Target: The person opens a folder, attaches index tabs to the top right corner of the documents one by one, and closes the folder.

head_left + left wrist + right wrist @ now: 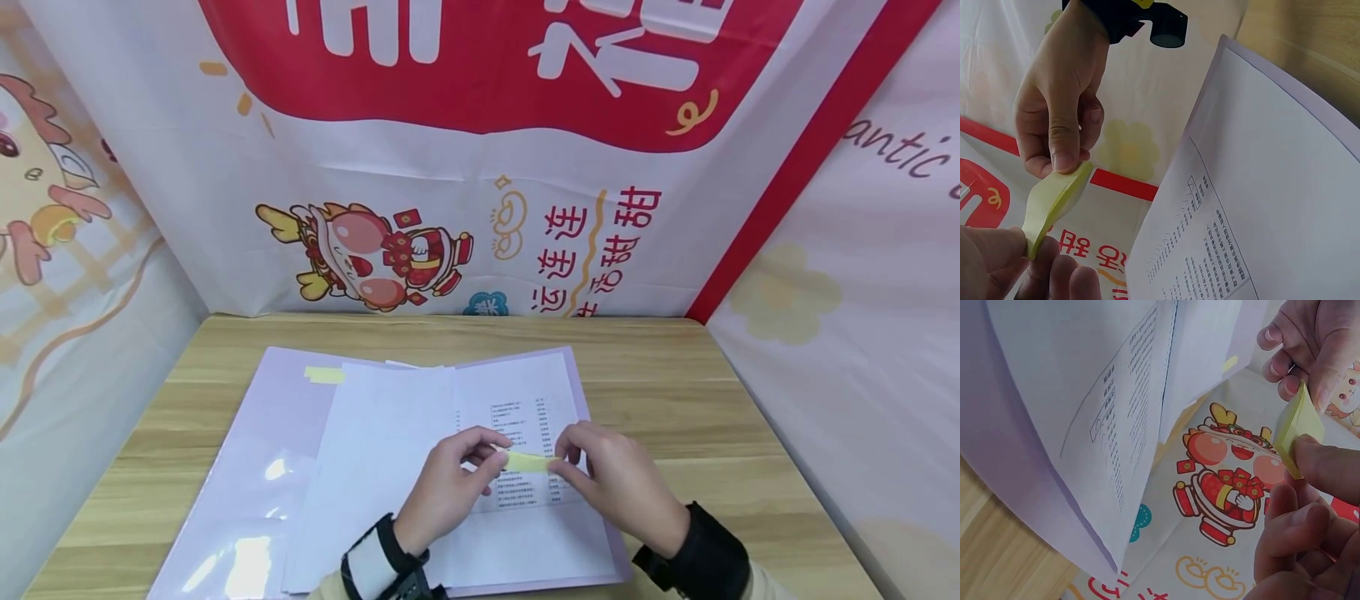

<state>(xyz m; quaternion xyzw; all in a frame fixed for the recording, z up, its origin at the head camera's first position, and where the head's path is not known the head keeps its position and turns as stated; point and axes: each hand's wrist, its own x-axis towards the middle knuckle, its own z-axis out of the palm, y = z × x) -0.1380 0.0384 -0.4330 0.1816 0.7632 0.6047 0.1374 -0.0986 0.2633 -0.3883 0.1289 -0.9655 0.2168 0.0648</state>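
Observation:
A small yellow pad of sticky notes (pixel 528 462) is held between both hands, above an open folder. My left hand (pixel 450 479) pinches its left end between thumb and fingers. At the opposite end, the thumb and fingers of my right hand (pixel 618 479) grip the pad. From the right wrist, the sticky-note pad (pixel 1297 428) appears edge-on and slightly bent, with several sheets stacked. Below lies the lilac folder (pixel 240 442), opened to white pages; the right page (pixel 540 542) carries a printed table, partly covered by the hands.
On the folder's left side, a yellow sticky note (pixel 325 376) sticks out past the upper edge of the white left page (pixel 375 467). Beneath the folder is a wooden table (pixel 660 400). Printed cloths (pixel 450 167) enclose the back and sides.

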